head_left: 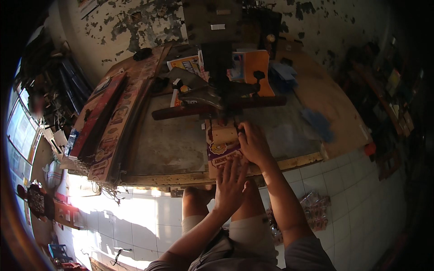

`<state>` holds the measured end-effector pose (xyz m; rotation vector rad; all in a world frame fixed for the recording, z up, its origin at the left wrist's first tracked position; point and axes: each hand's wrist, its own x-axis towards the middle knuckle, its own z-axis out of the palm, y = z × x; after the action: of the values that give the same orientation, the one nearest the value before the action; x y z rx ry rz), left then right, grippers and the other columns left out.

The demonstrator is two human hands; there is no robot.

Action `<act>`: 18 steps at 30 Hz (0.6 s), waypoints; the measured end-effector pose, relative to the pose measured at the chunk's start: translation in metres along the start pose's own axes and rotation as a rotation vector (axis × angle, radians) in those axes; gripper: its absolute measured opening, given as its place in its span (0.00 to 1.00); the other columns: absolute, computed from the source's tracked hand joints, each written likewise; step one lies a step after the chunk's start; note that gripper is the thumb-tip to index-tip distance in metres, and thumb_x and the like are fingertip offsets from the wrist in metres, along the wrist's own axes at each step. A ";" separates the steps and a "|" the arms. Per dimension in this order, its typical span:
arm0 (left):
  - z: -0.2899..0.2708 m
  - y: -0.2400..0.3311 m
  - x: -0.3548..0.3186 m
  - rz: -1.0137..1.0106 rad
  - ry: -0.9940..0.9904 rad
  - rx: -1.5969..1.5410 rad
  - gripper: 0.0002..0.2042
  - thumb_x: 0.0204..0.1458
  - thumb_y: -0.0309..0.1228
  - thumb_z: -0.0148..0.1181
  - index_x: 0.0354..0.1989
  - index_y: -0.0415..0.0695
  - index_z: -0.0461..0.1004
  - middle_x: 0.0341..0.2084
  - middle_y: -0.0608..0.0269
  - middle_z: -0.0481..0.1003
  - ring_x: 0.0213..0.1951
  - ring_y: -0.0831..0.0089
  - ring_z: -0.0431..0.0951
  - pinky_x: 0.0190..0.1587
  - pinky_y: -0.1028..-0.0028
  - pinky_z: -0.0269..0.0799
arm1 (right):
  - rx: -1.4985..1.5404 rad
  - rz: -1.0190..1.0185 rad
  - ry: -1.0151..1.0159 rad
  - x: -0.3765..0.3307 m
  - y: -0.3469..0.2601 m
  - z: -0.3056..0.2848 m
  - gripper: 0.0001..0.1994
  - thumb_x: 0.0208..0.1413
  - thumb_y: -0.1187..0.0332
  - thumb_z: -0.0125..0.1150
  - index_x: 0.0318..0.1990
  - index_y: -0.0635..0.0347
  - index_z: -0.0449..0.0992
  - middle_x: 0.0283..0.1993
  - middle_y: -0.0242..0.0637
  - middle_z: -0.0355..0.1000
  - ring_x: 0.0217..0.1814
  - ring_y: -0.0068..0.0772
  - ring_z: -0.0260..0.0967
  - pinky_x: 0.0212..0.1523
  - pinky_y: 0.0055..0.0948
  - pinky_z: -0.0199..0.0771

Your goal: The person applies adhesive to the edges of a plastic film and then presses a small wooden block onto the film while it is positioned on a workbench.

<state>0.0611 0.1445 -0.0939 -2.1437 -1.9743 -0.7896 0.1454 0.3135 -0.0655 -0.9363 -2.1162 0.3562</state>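
A printed cardboard sheet (218,148), purple, red and tan, lies on the worktable under the dark head of a machine (220,86). My left hand (231,186) rests flat on the sheet's near end, fingers stretched out and slightly apart. At the sheet's right edge, close below the machine, my right hand (254,143) is closed with curled fingers. Something dark shows at its fingertips, too small to name. A long dark reddish bar (181,111) runs crosswise on the machine, just beyond the sheet.
Long stacks of printed cardboard strips (115,131) lie along the table's left side. Colourful printed sheets (255,72) stand behind the machine. A blue item (318,124) lies to the right. Clear plastic packs (315,210) sit on the tiled floor; a person (38,201) is far left.
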 end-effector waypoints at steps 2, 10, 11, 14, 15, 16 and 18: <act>0.001 -0.002 -0.001 0.009 0.012 0.008 0.34 0.53 0.39 0.66 0.70 0.48 0.64 0.70 0.46 0.60 0.73 0.48 0.57 0.72 0.46 0.51 | -0.013 -0.007 0.000 0.001 -0.001 0.001 0.10 0.64 0.68 0.52 0.49 0.58 0.70 0.48 0.45 0.75 0.53 0.53 0.70 0.61 0.49 0.62; 0.002 -0.003 -0.003 0.014 0.011 -0.011 0.36 0.54 0.37 0.65 0.72 0.47 0.60 0.72 0.45 0.58 0.73 0.49 0.57 0.72 0.46 0.51 | -0.059 -0.011 0.012 0.000 0.002 0.007 0.11 0.64 0.67 0.54 0.50 0.58 0.70 0.48 0.47 0.74 0.54 0.54 0.70 0.59 0.51 0.65; 0.002 -0.004 -0.004 0.010 0.005 -0.009 0.35 0.54 0.38 0.65 0.72 0.47 0.61 0.72 0.46 0.58 0.73 0.49 0.57 0.72 0.46 0.51 | -0.070 0.012 0.008 -0.001 0.001 0.007 0.10 0.65 0.66 0.53 0.50 0.58 0.70 0.49 0.47 0.74 0.54 0.55 0.70 0.59 0.51 0.65; 0.003 -0.003 -0.004 0.003 0.000 -0.015 0.35 0.55 0.38 0.64 0.72 0.48 0.60 0.71 0.46 0.58 0.73 0.49 0.57 0.72 0.46 0.51 | -0.096 0.007 -0.010 -0.001 0.003 0.007 0.10 0.65 0.69 0.53 0.52 0.56 0.70 0.50 0.45 0.74 0.56 0.55 0.69 0.60 0.50 0.65; 0.003 -0.003 -0.005 0.003 -0.002 -0.017 0.36 0.55 0.39 0.64 0.73 0.48 0.60 0.72 0.46 0.58 0.73 0.49 0.57 0.72 0.46 0.51 | -0.099 -0.012 -0.006 -0.001 0.004 0.007 0.10 0.65 0.68 0.52 0.52 0.57 0.70 0.50 0.46 0.74 0.55 0.54 0.69 0.60 0.50 0.65; 0.003 -0.003 -0.005 0.006 -0.003 -0.017 0.36 0.55 0.39 0.64 0.73 0.48 0.60 0.72 0.46 0.58 0.73 0.49 0.57 0.72 0.46 0.51 | -0.102 -0.030 -0.002 -0.001 0.005 0.007 0.10 0.66 0.67 0.52 0.52 0.57 0.70 0.50 0.46 0.74 0.55 0.54 0.69 0.59 0.50 0.65; 0.002 -0.004 -0.005 0.014 -0.006 -0.014 0.36 0.55 0.39 0.63 0.73 0.48 0.59 0.72 0.46 0.57 0.73 0.49 0.57 0.72 0.46 0.51 | -0.105 -0.021 0.003 -0.002 0.003 0.007 0.10 0.66 0.67 0.52 0.51 0.58 0.71 0.50 0.46 0.74 0.55 0.54 0.70 0.59 0.50 0.65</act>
<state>0.0582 0.1415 -0.0991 -2.1678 -1.9608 -0.7983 0.1427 0.3147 -0.0728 -0.9724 -2.1574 0.2345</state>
